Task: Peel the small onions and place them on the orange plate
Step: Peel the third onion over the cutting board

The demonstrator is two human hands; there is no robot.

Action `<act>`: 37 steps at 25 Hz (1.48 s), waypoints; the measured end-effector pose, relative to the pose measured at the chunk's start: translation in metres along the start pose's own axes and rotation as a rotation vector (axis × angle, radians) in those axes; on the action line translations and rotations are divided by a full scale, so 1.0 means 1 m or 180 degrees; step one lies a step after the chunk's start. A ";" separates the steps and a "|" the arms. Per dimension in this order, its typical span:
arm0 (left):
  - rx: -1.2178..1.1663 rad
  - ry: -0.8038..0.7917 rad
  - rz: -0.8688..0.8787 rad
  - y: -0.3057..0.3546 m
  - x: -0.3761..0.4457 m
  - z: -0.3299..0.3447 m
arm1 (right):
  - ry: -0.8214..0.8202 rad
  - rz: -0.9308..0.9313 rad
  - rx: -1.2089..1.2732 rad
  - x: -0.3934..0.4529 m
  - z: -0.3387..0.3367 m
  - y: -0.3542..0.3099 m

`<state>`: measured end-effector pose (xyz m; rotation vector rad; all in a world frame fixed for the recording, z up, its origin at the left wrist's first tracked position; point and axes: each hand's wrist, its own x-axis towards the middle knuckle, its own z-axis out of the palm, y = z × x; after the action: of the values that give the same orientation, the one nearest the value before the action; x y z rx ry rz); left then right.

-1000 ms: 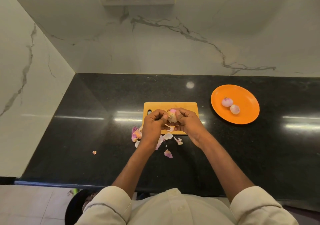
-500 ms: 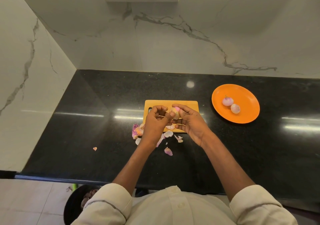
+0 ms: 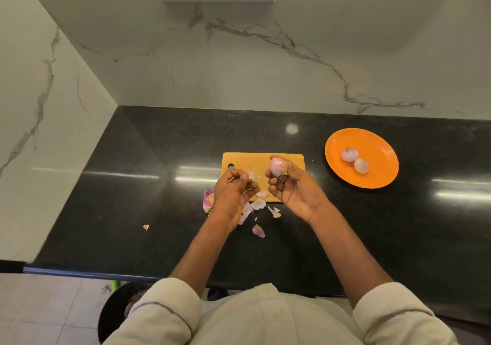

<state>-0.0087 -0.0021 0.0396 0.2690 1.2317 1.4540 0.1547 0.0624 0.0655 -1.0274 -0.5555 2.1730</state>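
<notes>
No writing, label, brand or number can be read anywhere — not on the wall, the counter or the plate

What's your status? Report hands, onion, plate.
Right hand grips onion over board. Left hand curled; grip unclear. Plate holds two onions. Path to plate clear.

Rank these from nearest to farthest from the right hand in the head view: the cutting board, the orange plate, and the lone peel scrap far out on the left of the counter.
From the right hand, which holds an onion:
1. Cutting board, directly beneath it.
2. Orange plate, to its right.
3. Lone peel scrap, far left on the counter, beyond the left hand.
</notes>
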 end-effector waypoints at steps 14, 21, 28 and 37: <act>0.2636 -0.0025 0.1419 0.000 -0.009 0.011 | 0.0489 -0.0135 -0.0233 -0.004 0.003 -0.003; 0.2370 -0.0379 0.1917 0.002 -0.008 0.015 | 0.0462 -0.0109 -0.0364 -0.010 0.009 -0.006; 0.2307 -0.0225 0.1766 0.001 -0.006 0.014 | 0.0342 -0.0170 -0.0302 -0.013 0.012 -0.009; 0.1693 -0.0189 0.1352 0.004 -0.012 0.015 | 0.0196 -0.0394 -0.0911 -0.012 0.013 -0.006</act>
<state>0.0038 -0.0038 0.0545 0.9750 1.5618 1.4272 0.1524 0.0566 0.0827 -1.1715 -0.8959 1.9839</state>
